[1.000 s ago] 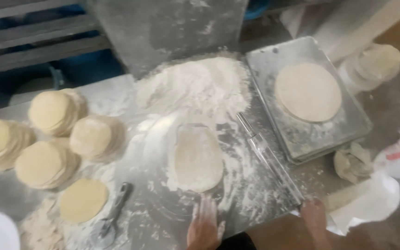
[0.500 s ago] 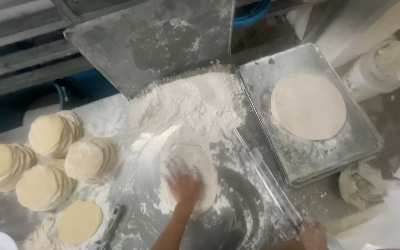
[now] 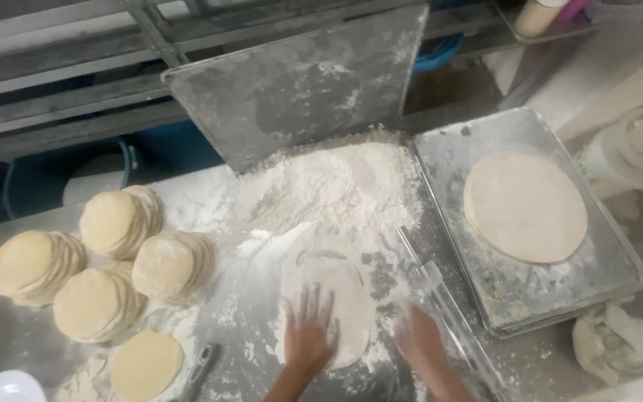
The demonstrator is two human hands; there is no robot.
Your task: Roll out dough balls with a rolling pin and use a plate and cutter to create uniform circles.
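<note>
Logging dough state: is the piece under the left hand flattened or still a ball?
Flattened: the dough piece lies as a thin oval under the left hand.

Both forearms are bare, with no sleeves, gloves, rings or watch visible; the left hand (image 3: 308, 336) and the blurred right hand (image 3: 418, 341) seem flour-dusted.

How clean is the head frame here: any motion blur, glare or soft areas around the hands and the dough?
Head view: the right hand is smeared by motion blur, and the thin rolling pin beside it is streaky; the left hand, flat on the rolled dough, is sharper. The flour pile is bright and nearly washed out. The tray shows dull sheen, no hard glare. Corners look soft.
</note>
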